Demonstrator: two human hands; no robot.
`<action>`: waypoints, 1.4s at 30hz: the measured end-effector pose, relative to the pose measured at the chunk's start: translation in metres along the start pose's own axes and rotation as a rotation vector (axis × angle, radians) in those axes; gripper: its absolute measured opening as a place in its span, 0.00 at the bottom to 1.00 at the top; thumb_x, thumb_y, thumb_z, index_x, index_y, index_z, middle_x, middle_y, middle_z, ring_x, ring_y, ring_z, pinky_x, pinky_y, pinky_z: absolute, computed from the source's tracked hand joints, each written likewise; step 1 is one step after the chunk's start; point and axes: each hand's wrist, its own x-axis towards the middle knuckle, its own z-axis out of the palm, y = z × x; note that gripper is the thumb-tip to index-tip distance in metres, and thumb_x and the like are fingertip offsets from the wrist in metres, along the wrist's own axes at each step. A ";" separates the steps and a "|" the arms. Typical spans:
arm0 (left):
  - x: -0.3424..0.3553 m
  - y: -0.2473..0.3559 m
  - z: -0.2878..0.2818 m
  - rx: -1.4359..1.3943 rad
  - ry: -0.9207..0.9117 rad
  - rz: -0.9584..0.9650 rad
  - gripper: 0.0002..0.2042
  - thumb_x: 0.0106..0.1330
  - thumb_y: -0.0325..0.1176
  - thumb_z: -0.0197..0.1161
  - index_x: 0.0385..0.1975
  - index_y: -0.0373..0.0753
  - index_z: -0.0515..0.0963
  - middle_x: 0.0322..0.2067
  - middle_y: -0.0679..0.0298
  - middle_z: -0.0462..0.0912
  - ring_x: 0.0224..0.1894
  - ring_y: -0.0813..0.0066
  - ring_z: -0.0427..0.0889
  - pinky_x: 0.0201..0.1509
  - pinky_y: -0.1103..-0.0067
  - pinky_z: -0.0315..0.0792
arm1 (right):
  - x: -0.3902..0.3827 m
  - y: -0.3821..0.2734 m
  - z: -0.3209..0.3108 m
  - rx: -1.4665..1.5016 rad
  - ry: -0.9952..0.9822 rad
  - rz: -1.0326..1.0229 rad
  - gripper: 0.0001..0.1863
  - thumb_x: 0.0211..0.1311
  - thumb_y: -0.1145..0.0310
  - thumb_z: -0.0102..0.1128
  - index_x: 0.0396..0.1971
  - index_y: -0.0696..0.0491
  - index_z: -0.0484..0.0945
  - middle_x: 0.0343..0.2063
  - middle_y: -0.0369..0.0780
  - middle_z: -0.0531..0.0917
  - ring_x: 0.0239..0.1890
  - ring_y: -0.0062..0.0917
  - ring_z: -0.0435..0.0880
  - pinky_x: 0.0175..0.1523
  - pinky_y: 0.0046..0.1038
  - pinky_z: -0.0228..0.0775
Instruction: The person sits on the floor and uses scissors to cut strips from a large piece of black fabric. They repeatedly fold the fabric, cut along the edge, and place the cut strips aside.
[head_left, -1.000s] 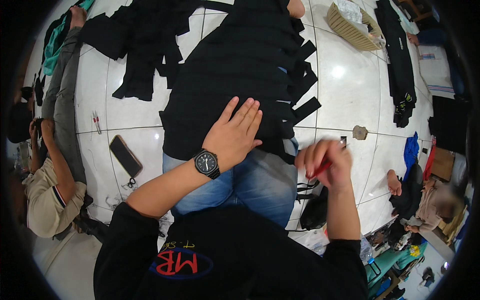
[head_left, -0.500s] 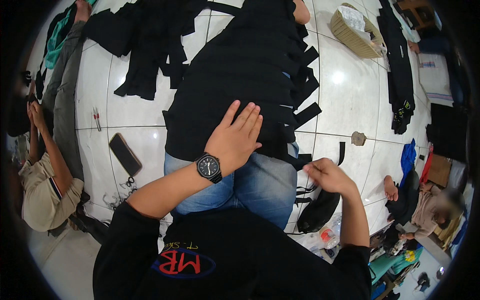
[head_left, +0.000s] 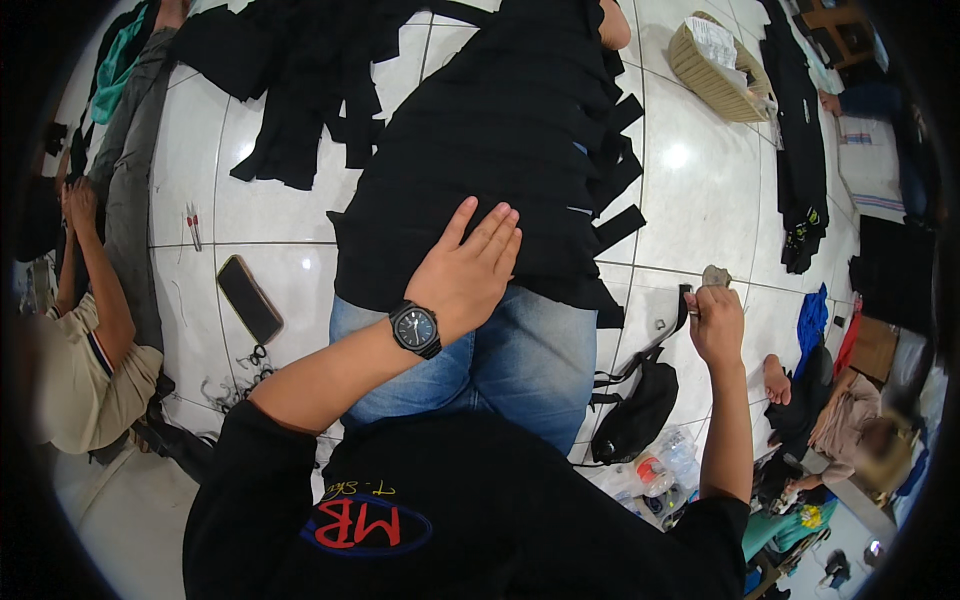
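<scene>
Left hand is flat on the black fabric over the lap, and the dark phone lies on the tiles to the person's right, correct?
Not quite: the head view shows the phone on the tiles to the person's left. The left hand does lie flat on the black fabric over the lap.

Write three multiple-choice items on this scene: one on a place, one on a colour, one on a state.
1. Where does the left hand rest?
A. on the black cloth
B. on the phone
C. in the woven basket

2. What colour is the cloth spread over the person's lap?
A. white
B. black
C. red

3. How is the right hand held?
A. flat on the tiles
B. raised, fingers pinched together
C. resting on the watch

Answers:
1 A: the palm lies flat on the black cloth.
2 B: the fringed cloth is black.
3 B: the fingers pinch something small above the white tiled floor, near a black strap.
</scene>
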 end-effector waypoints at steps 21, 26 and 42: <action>-0.018 -0.011 -0.010 -0.061 0.121 -0.019 0.20 0.68 0.40 0.59 0.55 0.36 0.80 0.63 0.56 0.76 0.73 0.61 0.65 0.77 0.53 0.51 | -0.013 0.017 -0.015 -0.113 0.035 0.059 0.12 0.62 0.70 0.62 0.20 0.55 0.72 0.22 0.45 0.76 0.29 0.44 0.75 0.37 0.42 0.63; -0.017 0.002 -0.018 -0.273 0.226 -0.003 0.20 0.67 0.39 0.60 0.55 0.35 0.80 0.63 0.55 0.76 0.71 0.61 0.67 0.76 0.53 0.53 | 0.011 -0.074 -0.050 1.296 -0.502 0.194 0.27 0.75 0.53 0.51 0.21 0.59 0.78 0.28 0.49 0.87 0.33 0.40 0.85 0.39 0.36 0.71; -0.027 -0.018 -0.008 -0.074 0.170 -0.019 0.20 0.68 0.37 0.59 0.58 0.38 0.79 0.65 0.58 0.75 0.72 0.65 0.67 0.78 0.55 0.52 | -0.029 0.050 -0.006 0.006 -0.094 0.124 0.13 0.65 0.68 0.61 0.24 0.58 0.71 0.28 0.49 0.77 0.34 0.46 0.75 0.41 0.42 0.67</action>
